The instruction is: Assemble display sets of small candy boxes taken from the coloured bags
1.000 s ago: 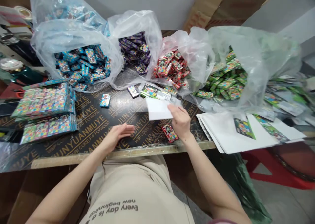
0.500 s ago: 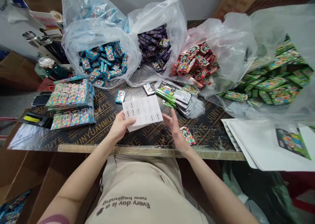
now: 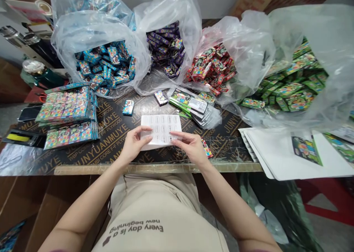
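Note:
A white sticker sheet (image 3: pixel 161 125) with rows of oval labels is held level over the table's front part. My left hand (image 3: pixel 136 142) pinches its left edge, thumb on top. On the right edge, my right hand (image 3: pixel 190 145) has thumb and fingers closed on the same sheet. Partly hidden behind my right hand lies a small red box (image 3: pixel 207 149). Beyond the sheet are a small blue box (image 3: pixel 128 107), a small dark box with a pale face (image 3: pixel 160 97) and a stack of black-and-green printed cards in clear sleeves (image 3: pixel 188 101).
Open plastic bags hold blue packets (image 3: pixel 113 65), purple packets (image 3: pixel 166 47), red packets (image 3: pixel 211 67) and green packets (image 3: pixel 293 82) along the back. Stacked printed packs (image 3: pixel 66 108) stand at left, near flasks (image 3: pixel 34 41). White sheets (image 3: pixel 279 156) overhang the front edge at right.
My right hand has closed on the sheet's right edge; it was open beside it before. The sheet has turned and levelled, showing more label rows. The view has shifted slightly.

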Action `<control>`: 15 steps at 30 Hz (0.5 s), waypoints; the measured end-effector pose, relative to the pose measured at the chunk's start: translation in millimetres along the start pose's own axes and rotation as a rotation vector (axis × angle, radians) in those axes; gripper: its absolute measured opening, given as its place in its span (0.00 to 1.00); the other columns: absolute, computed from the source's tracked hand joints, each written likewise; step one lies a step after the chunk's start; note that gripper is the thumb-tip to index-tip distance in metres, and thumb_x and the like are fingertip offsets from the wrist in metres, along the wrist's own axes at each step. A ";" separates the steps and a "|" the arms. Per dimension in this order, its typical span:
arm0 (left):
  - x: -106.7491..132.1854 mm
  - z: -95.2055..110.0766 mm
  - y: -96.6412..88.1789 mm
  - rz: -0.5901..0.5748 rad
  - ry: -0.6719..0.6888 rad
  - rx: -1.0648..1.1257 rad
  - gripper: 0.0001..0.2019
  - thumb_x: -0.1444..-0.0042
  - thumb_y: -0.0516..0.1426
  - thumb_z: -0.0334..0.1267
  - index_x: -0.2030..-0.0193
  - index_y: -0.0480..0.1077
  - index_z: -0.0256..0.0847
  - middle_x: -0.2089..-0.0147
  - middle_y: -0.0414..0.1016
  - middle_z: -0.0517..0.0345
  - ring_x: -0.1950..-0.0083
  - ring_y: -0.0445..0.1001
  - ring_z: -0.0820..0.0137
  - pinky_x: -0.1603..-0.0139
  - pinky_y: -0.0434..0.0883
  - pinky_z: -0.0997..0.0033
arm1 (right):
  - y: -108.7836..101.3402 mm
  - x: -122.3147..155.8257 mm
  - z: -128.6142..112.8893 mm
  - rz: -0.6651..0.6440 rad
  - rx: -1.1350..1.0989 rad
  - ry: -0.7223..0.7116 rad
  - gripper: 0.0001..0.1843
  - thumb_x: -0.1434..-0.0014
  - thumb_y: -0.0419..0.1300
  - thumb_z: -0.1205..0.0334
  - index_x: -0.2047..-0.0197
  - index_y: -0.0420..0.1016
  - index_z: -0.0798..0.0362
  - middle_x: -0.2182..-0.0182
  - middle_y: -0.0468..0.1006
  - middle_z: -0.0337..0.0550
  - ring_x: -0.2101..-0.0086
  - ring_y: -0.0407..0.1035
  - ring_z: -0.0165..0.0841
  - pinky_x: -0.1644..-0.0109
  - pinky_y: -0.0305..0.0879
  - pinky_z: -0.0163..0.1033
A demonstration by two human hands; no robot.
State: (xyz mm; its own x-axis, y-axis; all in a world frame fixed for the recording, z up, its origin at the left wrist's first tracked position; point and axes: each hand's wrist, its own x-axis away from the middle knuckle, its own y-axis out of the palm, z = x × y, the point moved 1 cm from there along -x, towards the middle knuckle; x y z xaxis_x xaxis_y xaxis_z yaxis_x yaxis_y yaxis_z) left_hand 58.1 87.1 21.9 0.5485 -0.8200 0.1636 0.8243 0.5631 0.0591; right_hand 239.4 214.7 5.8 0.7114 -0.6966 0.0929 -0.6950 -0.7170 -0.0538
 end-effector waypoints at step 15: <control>-2.9 10.2 2.1 0.090 0.144 -0.429 0.06 0.54 0.65 0.41 0.72 0.80 0.41 0.69 0.74 0.57 0.66 0.71 0.69 0.62 0.68 0.70 | -3.5 6.4 -17.1 0.195 0.221 -0.052 0.08 0.55 0.70 0.54 0.73 0.82 0.49 0.67 0.79 0.45 0.61 0.71 0.39 0.51 0.65 0.48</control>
State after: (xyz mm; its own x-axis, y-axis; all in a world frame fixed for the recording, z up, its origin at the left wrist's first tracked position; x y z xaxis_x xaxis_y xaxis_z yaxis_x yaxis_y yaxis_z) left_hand 56.8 91.7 31.6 0.6092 -0.7930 0.0089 0.7396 0.5640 -0.3673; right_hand 244.6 213.2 23.6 0.5751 -0.8180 0.0089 -0.7836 -0.5540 -0.2810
